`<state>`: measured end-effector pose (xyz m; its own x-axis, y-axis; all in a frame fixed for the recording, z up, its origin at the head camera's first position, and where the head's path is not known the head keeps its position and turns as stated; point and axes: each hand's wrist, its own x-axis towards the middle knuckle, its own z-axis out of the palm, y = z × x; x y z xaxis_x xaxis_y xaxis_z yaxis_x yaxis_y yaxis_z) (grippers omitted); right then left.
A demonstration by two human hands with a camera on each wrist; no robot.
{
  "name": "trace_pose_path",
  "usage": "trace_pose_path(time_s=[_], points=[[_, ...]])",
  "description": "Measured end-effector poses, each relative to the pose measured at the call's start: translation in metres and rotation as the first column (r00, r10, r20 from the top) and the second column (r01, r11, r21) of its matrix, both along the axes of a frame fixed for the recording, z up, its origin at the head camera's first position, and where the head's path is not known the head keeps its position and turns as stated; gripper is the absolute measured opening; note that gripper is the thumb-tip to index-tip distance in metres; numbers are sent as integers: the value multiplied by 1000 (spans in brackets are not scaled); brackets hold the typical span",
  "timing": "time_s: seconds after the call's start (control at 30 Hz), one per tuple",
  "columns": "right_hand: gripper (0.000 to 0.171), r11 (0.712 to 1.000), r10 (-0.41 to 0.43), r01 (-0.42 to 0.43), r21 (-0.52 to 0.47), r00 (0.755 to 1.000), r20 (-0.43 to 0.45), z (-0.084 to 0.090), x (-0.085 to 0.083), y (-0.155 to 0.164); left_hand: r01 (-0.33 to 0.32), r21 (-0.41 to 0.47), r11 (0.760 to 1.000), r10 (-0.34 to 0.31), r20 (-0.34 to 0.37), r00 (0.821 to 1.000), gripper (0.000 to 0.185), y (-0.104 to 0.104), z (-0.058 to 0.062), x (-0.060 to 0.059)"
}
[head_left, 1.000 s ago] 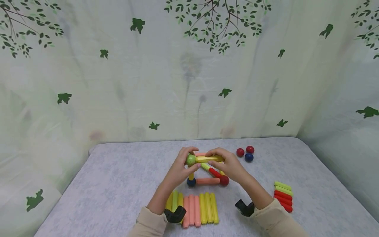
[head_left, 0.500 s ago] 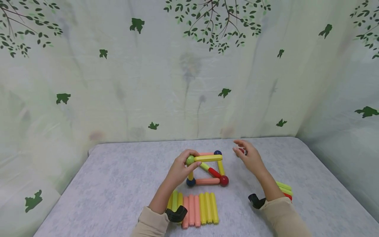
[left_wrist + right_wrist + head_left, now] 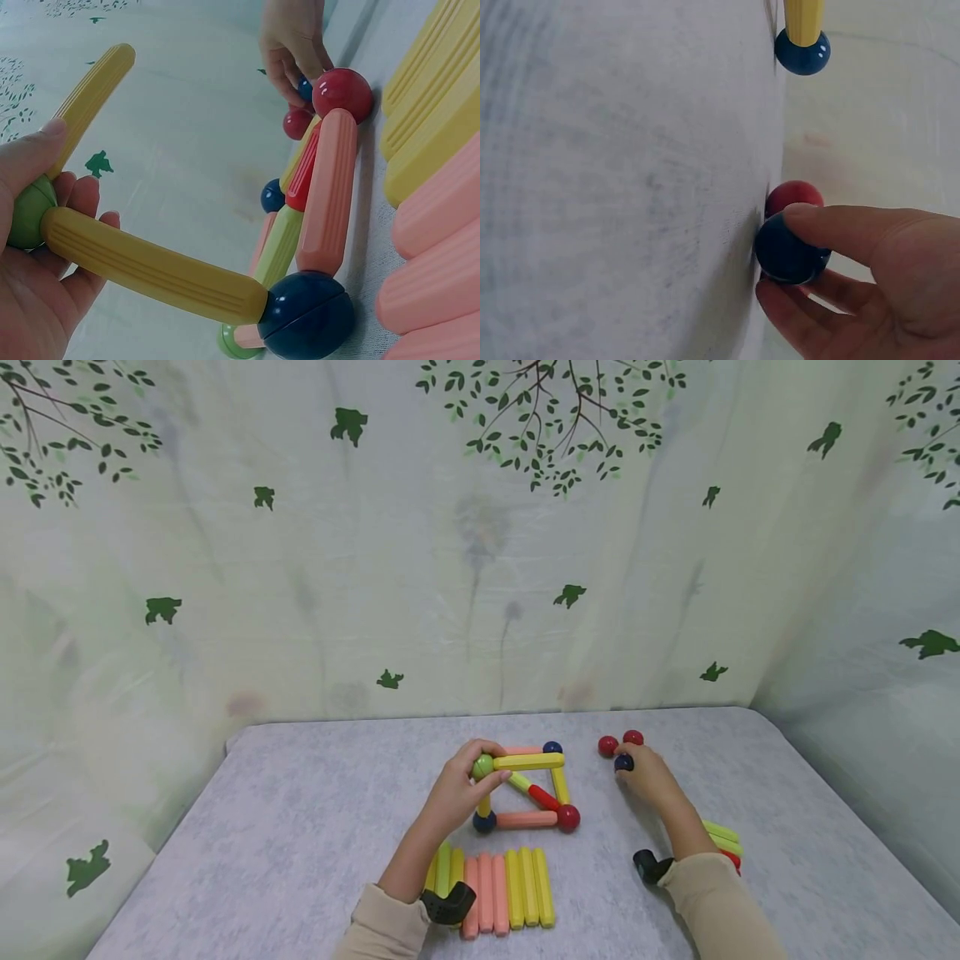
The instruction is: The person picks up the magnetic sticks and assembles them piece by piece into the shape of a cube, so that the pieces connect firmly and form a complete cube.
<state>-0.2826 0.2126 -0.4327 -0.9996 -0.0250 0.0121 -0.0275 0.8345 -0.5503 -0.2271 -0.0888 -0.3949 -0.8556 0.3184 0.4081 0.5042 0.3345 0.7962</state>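
My left hand (image 3: pixel 450 789) holds a green ball (image 3: pixel 482 767) above a magnetic rod-and-ball frame. From that ball one yellow rod (image 3: pixel 528 762) sticks out sideways to a free end, and another yellow rod (image 3: pixel 150 262) slopes down to a dark blue corner ball (image 3: pixel 307 315). Lying flat, the frame has pink rods (image 3: pixel 527 819), a red corner ball (image 3: pixel 567 818), a far blue ball (image 3: pixel 552 748) and a lime-and-red diagonal. At the right, my right hand (image 3: pixel 651 778) pinches a loose blue ball (image 3: pixel 787 247) between thumb and fingers, low at the tabletop beside two red balls (image 3: pixel 607 746).
A row of yellow, lime and pink rods (image 3: pixel 485 893) lies in front of the frame, partly behind the left wrist. Short lime and red rods (image 3: pixel 722 837) are at the right, partly covered by the right forearm. A printed curtain (image 3: pixel 495 568) hangs behind the table (image 3: pixel 315 827).
My right hand has let go of the sideways yellow rod, moved right to the loose balls and taken hold of the blue one. The left hand keeps its hold on the green ball.
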Motion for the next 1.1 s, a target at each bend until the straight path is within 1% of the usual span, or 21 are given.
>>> trace_pose_path(time_s=[0.07,0.1,0.17,0.23,0.3,0.4,0.47,0.53,0.6,0.67,0.73,0.77,0.83,0.9,0.97,1.1], points=[[37,998,-11,10,-61,1000,-12,2,2,-2,-1,0,1000,1,0,1000,23,0,0,0],[38,994,-10,7,-109,1000,-27,4,4,-4,-2,-1,1000,2,0,1000,23,0,0,0],[40,975,8,-25,-221,997,-77,10,10,-9,-2,0,1000,2,1,1000,23,0,-1,0],[44,938,51,-94,-333,990,-135,19,19,-16,-4,2,1000,4,1,1000,23,0,-1,0],[45,888,107,-174,-425,978,-177,30,29,-24,-4,7,1000,4,1,1000,22,-1,-1,0],[45,808,200,-285,-515,956,-214,44,44,-34,-6,13,1000,6,1,1000,22,-1,-1,0],[44,760,250,-333,-559,943,-222,51,51,-39,-7,16,1000,7,1,1000,22,-1,-1,0],[43,725,283,-363,-586,932,-227,55,56,-42,-10,17,1000,10,-2,1000,22,0,-1,0],[43,706,303,-384,-595,923,-237,57,59,-45,-18,14,1000,18,-8,1000,22,-1,-1,0],[42,701,306,-387,-600,922,-237,58,60,-46,-21,10,1000,21,-15,1000,22,-1,-2,0],[44,701,305,-393,-595,919,-248,56,62,-45,-22,11,1000,22,-16,1000,22,-1,-3,0],[45,697,305,-397,-597,918,-255,55,63,-45,-20,12,1000,20,-16,1000,22,-1,-2,0],[48,694,298,-397,-601,918,-262,54,67,-42,-17,16,1000,17,-16,1000,21,-1,-2,0],[52,697,291,-396,-598,918,-270,54,73,-40,-18,18,1000,18,-14,1000,21,-1,-1,0],[54,713,276,-380,-590,925,-262,53,81,-38,-22,18,1000,22,-12,1000,21,-1,-1,1],[57,765,247,-321,-559,947,-205,45,100,-41,-21,21,1000,21,-6,1000,21,-1,0,1]])
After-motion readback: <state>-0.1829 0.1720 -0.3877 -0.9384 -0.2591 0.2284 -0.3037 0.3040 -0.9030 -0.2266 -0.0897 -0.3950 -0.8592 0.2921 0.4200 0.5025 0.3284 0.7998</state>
